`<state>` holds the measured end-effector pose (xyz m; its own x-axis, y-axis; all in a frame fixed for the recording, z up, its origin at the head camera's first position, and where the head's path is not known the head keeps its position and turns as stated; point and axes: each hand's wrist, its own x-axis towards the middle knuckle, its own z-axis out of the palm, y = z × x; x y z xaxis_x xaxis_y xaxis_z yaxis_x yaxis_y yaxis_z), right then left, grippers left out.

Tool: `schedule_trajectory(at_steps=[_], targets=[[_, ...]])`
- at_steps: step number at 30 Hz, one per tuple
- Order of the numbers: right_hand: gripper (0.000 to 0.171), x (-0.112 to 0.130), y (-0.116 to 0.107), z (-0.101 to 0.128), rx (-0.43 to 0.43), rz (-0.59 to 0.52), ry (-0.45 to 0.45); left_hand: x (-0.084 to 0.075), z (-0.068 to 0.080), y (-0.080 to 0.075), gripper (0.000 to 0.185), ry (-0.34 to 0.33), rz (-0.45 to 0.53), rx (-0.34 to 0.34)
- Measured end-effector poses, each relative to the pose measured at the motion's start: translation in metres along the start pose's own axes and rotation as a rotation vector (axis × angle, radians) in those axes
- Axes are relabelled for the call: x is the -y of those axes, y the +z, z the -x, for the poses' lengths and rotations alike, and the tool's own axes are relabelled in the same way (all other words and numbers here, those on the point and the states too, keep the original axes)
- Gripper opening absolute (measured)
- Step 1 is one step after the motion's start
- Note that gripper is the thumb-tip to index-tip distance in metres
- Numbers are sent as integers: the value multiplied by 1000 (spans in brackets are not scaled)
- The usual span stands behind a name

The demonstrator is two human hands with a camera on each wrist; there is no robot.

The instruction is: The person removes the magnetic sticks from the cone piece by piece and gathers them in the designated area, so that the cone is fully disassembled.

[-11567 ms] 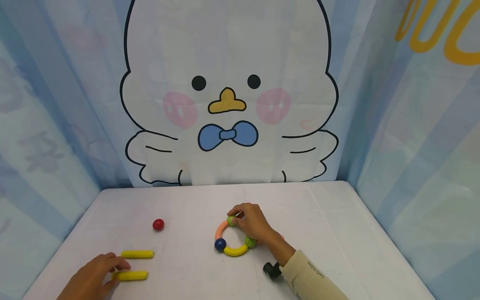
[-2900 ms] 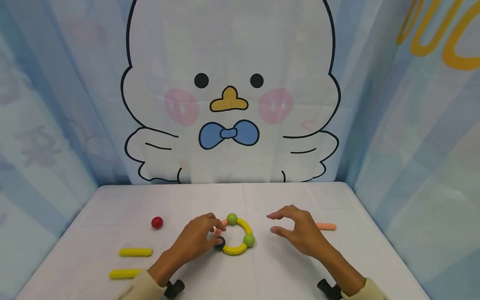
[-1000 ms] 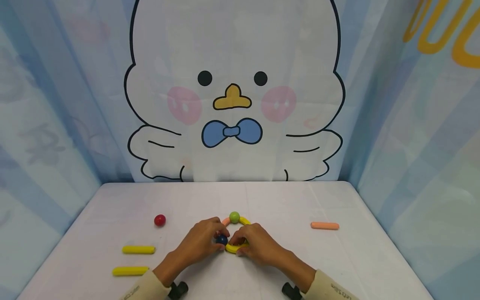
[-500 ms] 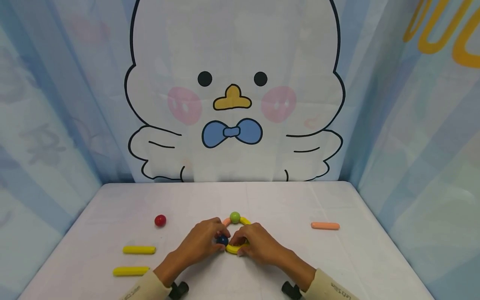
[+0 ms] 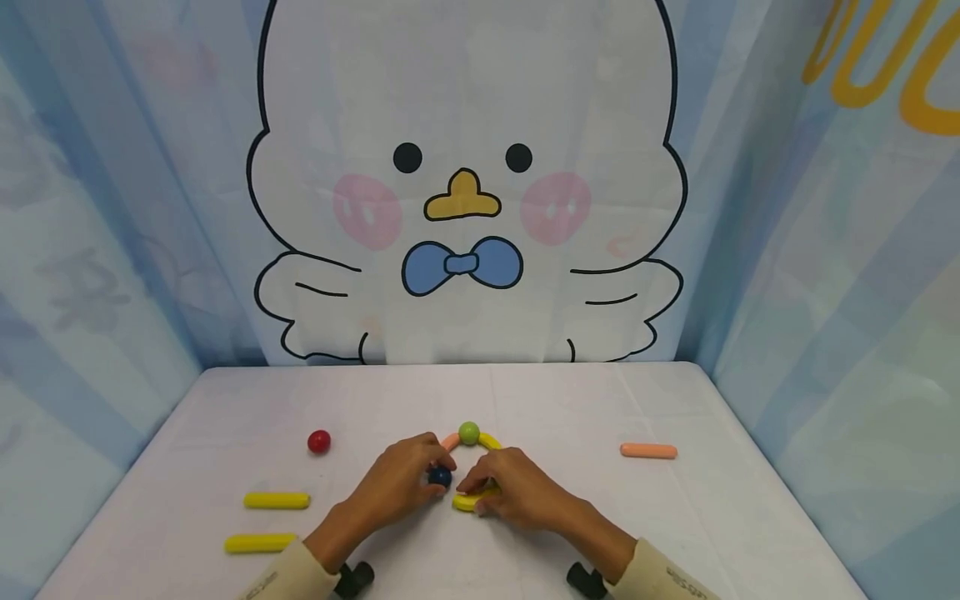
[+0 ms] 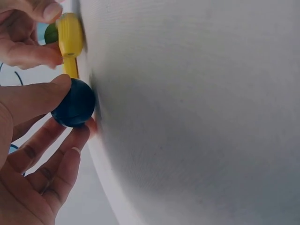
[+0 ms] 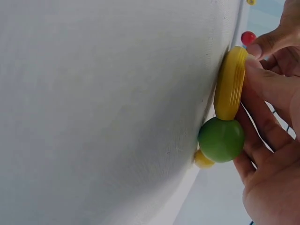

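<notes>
A hand could pass across the white tabletop (image 5: 577,412) between the right hand (image 5: 521,489) and the straight peach rod (image 5: 648,451), while a glossy red ball (image 5: 318,442) and two straight yellow rods (image 5: 277,500) obstruct the left, and a slim gap parts the dark-blue ball (image 5: 440,477) from the curved yellow rod (image 5: 465,503).

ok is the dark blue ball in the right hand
No, the left hand pinches the dark blue ball, while the right hand holds a yellow piece.
</notes>
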<state>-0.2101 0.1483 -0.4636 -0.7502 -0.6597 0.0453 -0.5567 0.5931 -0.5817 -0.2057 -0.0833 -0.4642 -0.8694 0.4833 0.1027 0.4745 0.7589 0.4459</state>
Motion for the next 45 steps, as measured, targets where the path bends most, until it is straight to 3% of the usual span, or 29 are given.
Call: schedule_trajectory(at_steps=[7, 11, 17, 29, 45], targets=[[20, -4, 0, 3, -231, 84, 78, 1, 0, 1, 31, 4, -9, -4], [18, -4, -1, 2, -294, 92, 168, 1, 0, 1, 31, 2, -2, -7], [18, -4, -1, 3, -320, 105, 255, 1, -1, 1, 30, -6, 3, -12], [20, -6, 1, 4, -314, 105, 305, 1, 1, -2, 29, -53, 7, -19], [24, -4, -4, 7, -310, 81, 342, 9, 1, -7, 27, -128, -64, -71]])
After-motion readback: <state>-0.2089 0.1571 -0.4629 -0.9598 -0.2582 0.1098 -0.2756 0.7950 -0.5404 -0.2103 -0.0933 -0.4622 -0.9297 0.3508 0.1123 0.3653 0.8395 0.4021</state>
